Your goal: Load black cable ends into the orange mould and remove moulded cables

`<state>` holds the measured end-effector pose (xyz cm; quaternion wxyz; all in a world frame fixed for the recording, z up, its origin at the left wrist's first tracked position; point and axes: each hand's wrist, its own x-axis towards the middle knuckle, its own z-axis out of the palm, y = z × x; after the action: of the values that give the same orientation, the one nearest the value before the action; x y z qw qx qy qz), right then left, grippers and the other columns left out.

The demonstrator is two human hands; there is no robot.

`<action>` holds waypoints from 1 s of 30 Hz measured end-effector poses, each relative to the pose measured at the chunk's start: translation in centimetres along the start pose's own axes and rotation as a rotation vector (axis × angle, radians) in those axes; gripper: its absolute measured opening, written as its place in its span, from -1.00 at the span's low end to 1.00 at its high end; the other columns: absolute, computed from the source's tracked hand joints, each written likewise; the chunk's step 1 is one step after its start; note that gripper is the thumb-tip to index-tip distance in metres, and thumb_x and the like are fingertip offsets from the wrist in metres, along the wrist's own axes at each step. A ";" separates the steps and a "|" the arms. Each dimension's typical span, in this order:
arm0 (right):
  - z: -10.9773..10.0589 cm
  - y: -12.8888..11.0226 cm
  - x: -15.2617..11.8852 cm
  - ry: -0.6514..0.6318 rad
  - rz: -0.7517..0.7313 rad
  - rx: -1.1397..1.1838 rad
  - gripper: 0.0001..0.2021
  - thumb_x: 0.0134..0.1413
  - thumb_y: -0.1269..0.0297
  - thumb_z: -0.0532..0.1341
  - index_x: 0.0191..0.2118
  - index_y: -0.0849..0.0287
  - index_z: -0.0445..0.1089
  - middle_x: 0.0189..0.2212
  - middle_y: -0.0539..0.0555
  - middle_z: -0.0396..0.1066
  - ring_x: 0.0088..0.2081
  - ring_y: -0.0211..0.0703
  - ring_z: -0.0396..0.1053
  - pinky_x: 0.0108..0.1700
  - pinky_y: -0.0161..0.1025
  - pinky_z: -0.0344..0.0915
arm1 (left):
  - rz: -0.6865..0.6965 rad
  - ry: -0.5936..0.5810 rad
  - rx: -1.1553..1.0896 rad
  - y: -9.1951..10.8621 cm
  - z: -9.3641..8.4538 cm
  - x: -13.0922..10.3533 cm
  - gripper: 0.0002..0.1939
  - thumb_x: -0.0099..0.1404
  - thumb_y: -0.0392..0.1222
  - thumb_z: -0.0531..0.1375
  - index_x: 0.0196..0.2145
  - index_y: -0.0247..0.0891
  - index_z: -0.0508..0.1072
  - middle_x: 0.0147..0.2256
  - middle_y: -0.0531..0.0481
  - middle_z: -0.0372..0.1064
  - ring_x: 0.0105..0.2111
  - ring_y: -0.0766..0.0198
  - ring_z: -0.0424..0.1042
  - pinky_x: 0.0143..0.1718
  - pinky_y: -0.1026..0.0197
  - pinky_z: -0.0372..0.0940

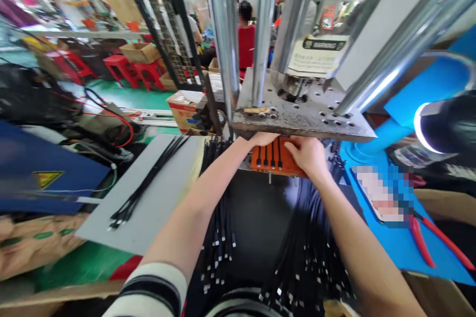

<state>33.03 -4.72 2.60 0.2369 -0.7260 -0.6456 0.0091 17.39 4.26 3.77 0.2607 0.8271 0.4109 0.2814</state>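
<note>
A striped sleeve [148,292] leads to the left hand [265,138], partly hidden under the metal plate [297,123]. The right hand [311,153] bends over the orange block [288,162], apparently steadying parallel black cables [272,156]; neither grip is clear.

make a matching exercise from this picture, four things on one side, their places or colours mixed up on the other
1. pliers
2. mould block
3. small cable bundle
4. warning label

A. on the grey board
B. orange, with both hands at it
C. above the perforated metal plate
D. red handles, on the blue surface

Pairs: 1-D, 2-B, 3-A, 4-C
</note>
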 end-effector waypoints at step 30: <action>-3.3 7.3 -10.6 0.159 0.248 0.445 -0.73 0.12 0.05 0.12 -0.42 0.15 0.30 -0.52 0.03 0.36 -0.46 -0.15 0.29 -0.37 -0.25 0.19 | 0.096 0.098 -0.237 1.9 -6.6 -10.1 -0.80 0.14 -0.04 0.30 -0.38 -0.24 0.58 -0.52 0.06 0.41 -0.56 0.38 0.27 -0.48 0.31 0.16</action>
<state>39.09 -16.19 -0.17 0.4378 -0.7281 -0.5130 0.1228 8.80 -3.76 7.16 0.3223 0.7945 0.3468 0.3803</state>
